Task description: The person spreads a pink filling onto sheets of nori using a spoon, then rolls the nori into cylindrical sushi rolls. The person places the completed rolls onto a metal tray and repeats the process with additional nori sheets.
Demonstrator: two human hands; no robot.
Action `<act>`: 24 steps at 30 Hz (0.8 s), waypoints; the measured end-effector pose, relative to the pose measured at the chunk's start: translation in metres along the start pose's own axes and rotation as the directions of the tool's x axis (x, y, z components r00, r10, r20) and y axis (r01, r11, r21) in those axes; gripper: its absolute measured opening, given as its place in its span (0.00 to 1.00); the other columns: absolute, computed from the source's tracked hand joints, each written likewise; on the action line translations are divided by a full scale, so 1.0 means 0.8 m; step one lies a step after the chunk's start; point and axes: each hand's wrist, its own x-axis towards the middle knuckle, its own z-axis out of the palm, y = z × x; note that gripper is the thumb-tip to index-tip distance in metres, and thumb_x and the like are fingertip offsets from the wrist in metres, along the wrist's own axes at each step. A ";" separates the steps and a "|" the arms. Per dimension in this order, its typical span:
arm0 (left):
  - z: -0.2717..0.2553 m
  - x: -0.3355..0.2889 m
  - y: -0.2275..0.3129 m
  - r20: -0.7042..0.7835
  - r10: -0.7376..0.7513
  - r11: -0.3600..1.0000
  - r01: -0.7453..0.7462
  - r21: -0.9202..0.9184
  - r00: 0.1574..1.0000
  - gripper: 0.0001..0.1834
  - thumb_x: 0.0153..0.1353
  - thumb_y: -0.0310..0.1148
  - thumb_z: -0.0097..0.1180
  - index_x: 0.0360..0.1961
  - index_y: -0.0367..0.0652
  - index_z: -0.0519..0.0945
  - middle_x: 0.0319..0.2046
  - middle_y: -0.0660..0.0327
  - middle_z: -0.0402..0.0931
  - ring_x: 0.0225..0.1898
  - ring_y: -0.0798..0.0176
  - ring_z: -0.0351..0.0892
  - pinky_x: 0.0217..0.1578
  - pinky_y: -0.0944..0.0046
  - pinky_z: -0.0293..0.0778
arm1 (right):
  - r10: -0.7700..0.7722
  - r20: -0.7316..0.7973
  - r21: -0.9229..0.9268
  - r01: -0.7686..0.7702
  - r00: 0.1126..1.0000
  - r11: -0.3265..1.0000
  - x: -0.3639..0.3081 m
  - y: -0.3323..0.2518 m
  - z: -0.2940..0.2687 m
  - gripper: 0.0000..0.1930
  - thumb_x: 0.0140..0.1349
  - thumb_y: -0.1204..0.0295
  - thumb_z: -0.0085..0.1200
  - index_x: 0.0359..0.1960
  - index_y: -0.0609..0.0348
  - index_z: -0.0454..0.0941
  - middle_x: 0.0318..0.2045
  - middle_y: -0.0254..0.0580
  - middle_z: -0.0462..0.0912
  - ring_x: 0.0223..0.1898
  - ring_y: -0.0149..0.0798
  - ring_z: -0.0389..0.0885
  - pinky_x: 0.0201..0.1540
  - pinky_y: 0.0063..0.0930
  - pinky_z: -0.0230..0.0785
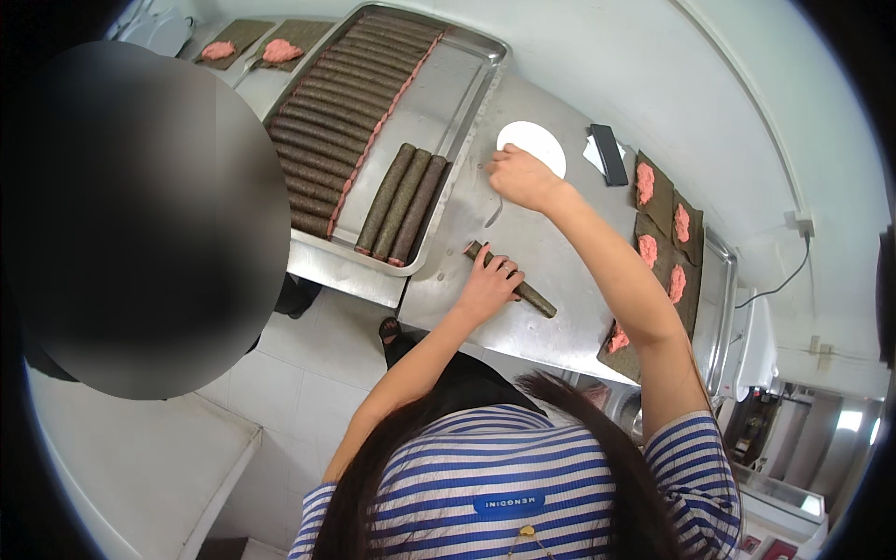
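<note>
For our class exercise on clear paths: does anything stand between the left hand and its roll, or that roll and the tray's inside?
Nothing visible parts the left hand from the dark roll it touches. Leftward, the raised tray rim stands between, three rolls lying just inside it.

We have a metal worktop [443, 313] w/ a big rect. steel tray [411, 121] on its L side & a single dark roll [539, 303] lying nr the front edge. Farther back we see a round white plate [541, 140], then a blk phone [609, 154] partly over white paper [592, 154]. At the R we've dark sheets [663, 203] w/ pink paste [647, 249], laid close together.
</note>
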 end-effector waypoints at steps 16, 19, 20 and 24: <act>-0.107 0.018 -0.054 0.279 0.065 0.983 -0.109 0.147 0.958 0.31 0.44 0.34 0.68 0.52 0.49 0.73 0.51 0.64 0.71 0.57 0.60 0.68 0.64 0.50 0.58 | 0.725 0.536 0.819 -0.056 0.433 -0.572 -0.182 -0.048 0.206 0.21 0.53 0.81 0.51 0.51 0.62 0.79 0.40 0.40 0.82 0.41 0.35 0.79 0.47 0.24 0.69; -0.108 0.038 -0.057 0.377 0.098 0.970 -0.173 0.171 0.921 0.26 0.45 0.32 0.66 0.48 0.49 0.75 0.46 0.65 0.75 0.53 0.60 0.72 0.63 0.53 0.60 | 0.934 0.272 0.898 -0.410 0.232 -0.160 -0.179 -0.057 0.196 0.17 0.53 0.77 0.54 0.47 0.61 0.81 0.43 0.46 0.80 0.44 0.43 0.78 0.49 0.33 0.69; -0.105 0.041 -0.061 0.410 0.093 0.970 -0.175 0.167 0.907 0.25 0.45 0.32 0.66 0.47 0.49 0.76 0.45 0.65 0.75 0.53 0.60 0.72 0.62 0.54 0.61 | 0.954 0.199 0.889 -0.451 0.225 -0.079 -0.178 -0.064 0.178 0.17 0.53 0.76 0.55 0.46 0.61 0.80 0.44 0.48 0.78 0.46 0.46 0.77 0.50 0.35 0.69; -0.106 0.059 -0.059 0.459 0.112 0.973 -0.190 0.128 0.881 0.17 0.46 0.30 0.64 0.40 0.48 0.79 0.39 0.64 0.77 0.46 0.59 0.76 0.55 0.57 0.67 | 0.919 0.019 0.886 -0.433 0.395 0.168 -0.161 -0.139 0.125 0.17 0.52 0.71 0.59 0.45 0.62 0.79 0.45 0.49 0.76 0.49 0.50 0.74 0.51 0.40 0.69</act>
